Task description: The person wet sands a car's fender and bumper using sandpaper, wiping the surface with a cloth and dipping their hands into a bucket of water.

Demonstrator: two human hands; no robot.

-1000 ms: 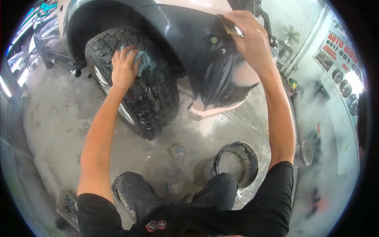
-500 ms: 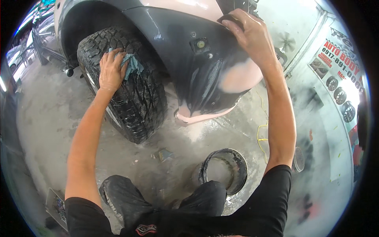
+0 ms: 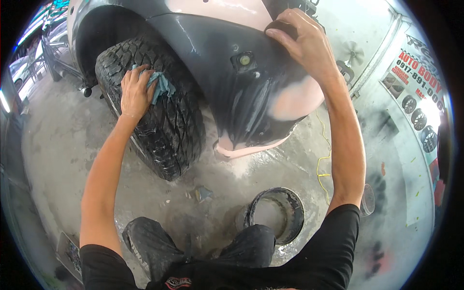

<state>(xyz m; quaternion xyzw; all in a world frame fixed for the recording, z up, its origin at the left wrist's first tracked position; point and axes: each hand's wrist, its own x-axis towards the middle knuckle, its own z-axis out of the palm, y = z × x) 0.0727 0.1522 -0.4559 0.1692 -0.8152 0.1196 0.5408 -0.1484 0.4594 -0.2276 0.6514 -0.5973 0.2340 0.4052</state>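
My left hand (image 3: 135, 94) rests on the chunky tread of a black tyre (image 3: 169, 130), its fingers curled over a crumpled blue-green cloth (image 3: 165, 89). Up at the right, my right hand (image 3: 311, 48) grips a dark, rounded pad (image 3: 282, 28), thumb along its lower side. That pad lies against the upper edge of a car bumper (image 3: 203, 53), whose surface is dark grey with pale pink patches. The underside of the pad is hidden. A small square fitting (image 3: 245, 61) with a round centre is set in the bumper.
A black bucket (image 3: 299, 217) of cloudy liquid stands by my knee. Near it, a scrap (image 3: 203, 194) lies on the wet concrete floor. A yellow cord (image 3: 319, 174) trails along the right. Beyond are a clear container (image 3: 368, 199), a fan (image 3: 352, 53) and a wall banner (image 3: 415, 77).
My right hand and the dark pad have shifted slightly left along the bumper's upper edge, and more of the pad shows. My left hand stays on the tyre with the cloth.
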